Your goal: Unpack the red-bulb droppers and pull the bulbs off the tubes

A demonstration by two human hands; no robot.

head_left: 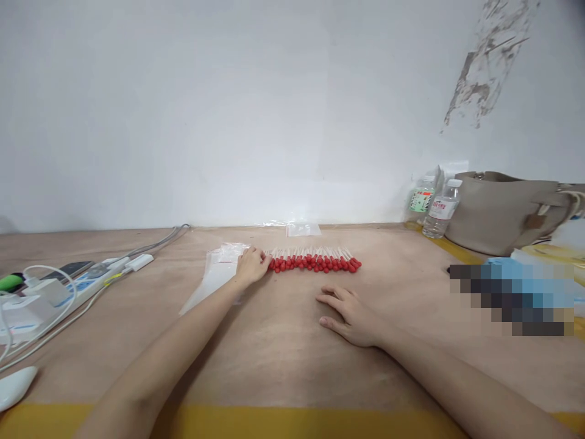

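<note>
A row of pale thin sticks with red, rounded heads lies across the middle of the table, heads toward me. My left hand is at the row's left end, its fingers curled together against the outermost sticks. What lies between those fingertips is hidden. Under and beside that hand are clear plastic bags, spread flat. My right hand rests palm down on the table, in front of the row's right part. Its fingers are apart and hold nothing.
Another clear bag lies by the wall. At left are a power strip with plugs and cables, a phone and a white object. Two bottles and a grey handbag stand at right, behind blue packaging.
</note>
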